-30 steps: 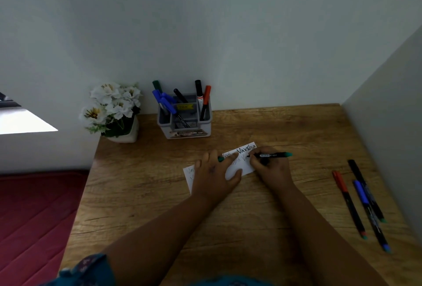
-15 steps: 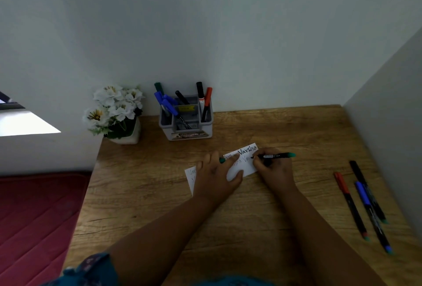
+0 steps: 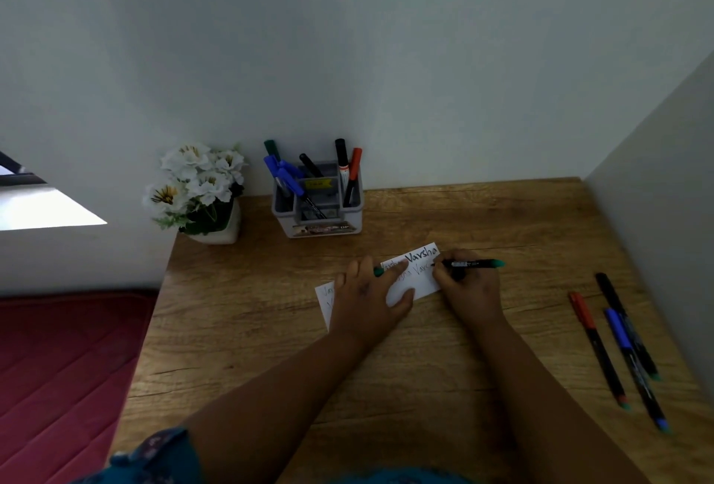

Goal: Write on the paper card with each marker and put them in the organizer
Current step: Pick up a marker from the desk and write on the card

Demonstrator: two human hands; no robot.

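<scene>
A white paper card (image 3: 425, 279) lies on the wooden desk (image 3: 251, 329), with "Varsha" written on it in black and fainter lines below. My left hand (image 3: 367, 298) presses the card flat, and a green cap (image 3: 378, 271) is pinched between its fingers. My right hand (image 3: 469, 286) grips a black marker with a green end (image 3: 473, 263), its tip on the card's second line. The grey organizer (image 3: 324, 227) stands at the back with several markers upright in it. Red (image 3: 595, 344), blue (image 3: 633, 367) and black (image 3: 614, 302) markers lie on the desk to the right.
A white pot of white flowers (image 3: 201, 193) stands at the desk's back left corner. A wall panel (image 3: 657, 213) borders the desk on the right. A red mattress (image 3: 58, 367) lies below the left edge.
The marker tip has crept slightly to the right along the card's second line. My left hand stays on the card.
</scene>
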